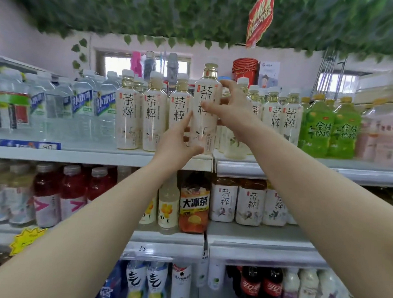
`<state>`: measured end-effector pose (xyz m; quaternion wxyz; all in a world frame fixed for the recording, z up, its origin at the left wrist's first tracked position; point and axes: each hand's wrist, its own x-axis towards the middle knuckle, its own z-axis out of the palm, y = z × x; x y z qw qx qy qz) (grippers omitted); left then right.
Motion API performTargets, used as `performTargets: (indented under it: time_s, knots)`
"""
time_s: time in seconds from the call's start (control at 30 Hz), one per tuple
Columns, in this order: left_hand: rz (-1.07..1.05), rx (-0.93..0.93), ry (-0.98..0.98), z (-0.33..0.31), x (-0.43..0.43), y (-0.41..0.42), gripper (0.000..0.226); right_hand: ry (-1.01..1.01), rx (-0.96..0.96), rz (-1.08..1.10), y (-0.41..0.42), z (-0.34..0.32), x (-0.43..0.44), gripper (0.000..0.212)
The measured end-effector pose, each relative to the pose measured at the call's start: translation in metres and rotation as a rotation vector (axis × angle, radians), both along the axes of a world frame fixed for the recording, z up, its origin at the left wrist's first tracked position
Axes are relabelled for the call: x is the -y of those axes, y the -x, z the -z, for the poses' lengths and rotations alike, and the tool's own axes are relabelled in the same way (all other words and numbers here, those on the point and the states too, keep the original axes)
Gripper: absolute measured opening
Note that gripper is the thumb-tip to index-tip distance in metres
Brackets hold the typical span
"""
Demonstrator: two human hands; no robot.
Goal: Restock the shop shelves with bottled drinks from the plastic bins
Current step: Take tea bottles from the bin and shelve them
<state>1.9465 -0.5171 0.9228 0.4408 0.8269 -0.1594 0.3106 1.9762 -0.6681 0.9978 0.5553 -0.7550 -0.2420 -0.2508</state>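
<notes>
Tea bottle row point(153, 119) on the left: tall narrow cylinders packed close, so a sideways nudge could domino them. Left grip point(179, 142) wraps the lower body of the held tea bottle point(206, 103), thumb near the base. Right grip point(231, 109) pinches mid-label, fingers curled behind. Bottle is upright at the front lip of the upper shelf point(270, 168), over the seam between sections; can't tell if it's seated. Risk: base catches the seam and tips. Sleeve is glossy smooth plastic, likely slippery.
</notes>
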Motion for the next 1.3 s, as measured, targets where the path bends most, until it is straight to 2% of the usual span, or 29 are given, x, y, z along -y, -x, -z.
performTargets:
  time_s: [0.23,0.6,0.77,0.97,1.3]
  knots:
    - [-0.066,0.018,0.001,0.012,0.006,-0.027,0.098,0.036,0.001,0.048,-0.026,0.011,-0.007,0.077]
    - [-0.155,0.099,0.054,0.029,0.011,-0.052,0.085,0.048,-0.015,0.033,-0.046,0.019,-0.004,0.077]
    - [-0.165,0.123,0.081,0.033,0.014,-0.056,0.083,0.181,0.019,0.107,-0.041,0.034,-0.003,0.099]
    - [-0.184,0.173,0.09,0.039,0.019,-0.062,0.075,0.28,0.08,0.191,-0.031,0.073,-0.001,0.093]
    - [-0.166,0.143,-0.015,0.043,0.018,-0.07,0.068,0.259,0.062,0.256,-0.05,0.081,-0.005,0.086]
